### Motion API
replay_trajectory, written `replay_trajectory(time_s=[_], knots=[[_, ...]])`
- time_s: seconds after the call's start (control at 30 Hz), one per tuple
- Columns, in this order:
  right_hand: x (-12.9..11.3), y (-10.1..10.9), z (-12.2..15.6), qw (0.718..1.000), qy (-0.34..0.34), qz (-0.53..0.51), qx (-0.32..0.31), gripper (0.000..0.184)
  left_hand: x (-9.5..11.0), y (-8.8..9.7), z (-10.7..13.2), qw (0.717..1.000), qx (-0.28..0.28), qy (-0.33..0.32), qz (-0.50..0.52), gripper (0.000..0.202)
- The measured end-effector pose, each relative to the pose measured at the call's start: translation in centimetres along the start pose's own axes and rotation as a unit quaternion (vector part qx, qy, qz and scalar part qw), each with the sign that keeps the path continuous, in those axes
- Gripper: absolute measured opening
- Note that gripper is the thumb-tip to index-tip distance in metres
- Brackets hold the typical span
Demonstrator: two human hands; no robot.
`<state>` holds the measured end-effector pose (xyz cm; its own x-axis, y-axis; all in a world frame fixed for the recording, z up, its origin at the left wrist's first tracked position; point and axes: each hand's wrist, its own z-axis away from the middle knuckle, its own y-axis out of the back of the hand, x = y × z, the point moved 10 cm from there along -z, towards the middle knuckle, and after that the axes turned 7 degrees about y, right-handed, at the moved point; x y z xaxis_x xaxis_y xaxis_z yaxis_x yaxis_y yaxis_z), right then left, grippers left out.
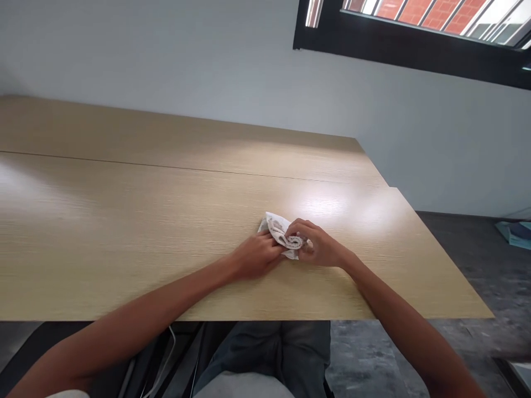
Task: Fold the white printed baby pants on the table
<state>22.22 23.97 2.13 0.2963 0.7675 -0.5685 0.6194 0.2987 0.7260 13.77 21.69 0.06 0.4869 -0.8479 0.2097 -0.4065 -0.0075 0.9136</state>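
Observation:
A white cloth (277,225) with a faint brownish print is partly rolled up, and its spiral end faces me. It is at the wooden table, between my two hands. My left hand (257,254) is closed on the cloth's left side, with some fingertips hidden under or behind its folds. From the right, my right hand (317,243) pinches the rolled part, thumb below and curled fingers above. Which layers each hand grips cannot be made out.
The light wooden table (145,221) has a seam running across it and a right edge that slants toward me. Behind it stands a grey wall (186,61) with a dark-framed window (373,47). A light blue box-like object (514,235) lies on the dark floor at right.

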Motion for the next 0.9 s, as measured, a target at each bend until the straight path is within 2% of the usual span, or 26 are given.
replay_trajectory(time_s=[0.07,0.13,0.17,0.23,0.27,0.3,0.37,0.47,0.57,0.67,0.77,0.87,0.9], knots=[[0.1,0.0,0.1,1.000,-0.003,0.005,-0.005,0.049,0.3,2.8,0.3,0.996,0.083,-0.013,0.006,0.015],[-0.3,-0.3,0.1,0.999,0.020,0.023,-0.025,0.047,-0.2,4.6,0.6,0.992,0.122,-0.007,0.020,0.015],[-0.6,-0.4,0.1,0.998,0.034,0.033,-0.035,0.044,-0.6,4.7,0.6,0.994,0.110,-0.004,0.028,0.028],[-0.9,-0.7,0.1,0.996,0.053,0.049,-0.048,0.040,-1.4,3.6,0.3,0.998,0.044,-0.004,0.044,0.061],[-0.8,-0.7,0.1,0.995,0.056,0.061,-0.047,0.042,-1.8,2.8,0.3,0.999,0.010,-0.007,0.050,0.067],[-0.7,-0.7,0.1,0.994,0.058,0.077,-0.043,0.045,-2.2,2.1,0.2,0.998,-0.014,-0.006,0.053,0.064],[-0.4,-0.6,0.1,0.991,0.061,0.115,-0.028,0.043,-3.2,1.3,0.1,0.998,-0.026,0.009,0.056,0.044],[0.1,-0.4,0.1,0.985,0.069,0.157,-0.008,0.026,-4.1,1.3,0.0,0.998,0.006,0.039,0.049,0.025],[0.4,0.3,0.3,0.982,0.067,0.176,0.009,0.029,-4.1,1.5,0.0,0.995,0.018,0.044,0.085,0.031],[0.4,1.0,0.5,0.981,0.057,0.183,0.018,0.030,-4.8,1.8,0.2,0.980,0.014,0.056,0.189,0.040],[-0.4,1.4,0.6,0.983,0.075,0.159,0.041,0.032,-6.6,2.8,0.5,0.962,0.055,0.090,0.251,0.034],[-1.2,1.3,0.6,0.977,0.088,0.178,0.075,0.015,-8.8,2.8,0.3,0.954,0.070,0.141,0.256,0.030],[-1.3,1.0,0.5,0.973,0.087,0.198,0.076,0.015,-9.4,2.5,0.2,0.949,0.068,0.162,0.263,0.030]])
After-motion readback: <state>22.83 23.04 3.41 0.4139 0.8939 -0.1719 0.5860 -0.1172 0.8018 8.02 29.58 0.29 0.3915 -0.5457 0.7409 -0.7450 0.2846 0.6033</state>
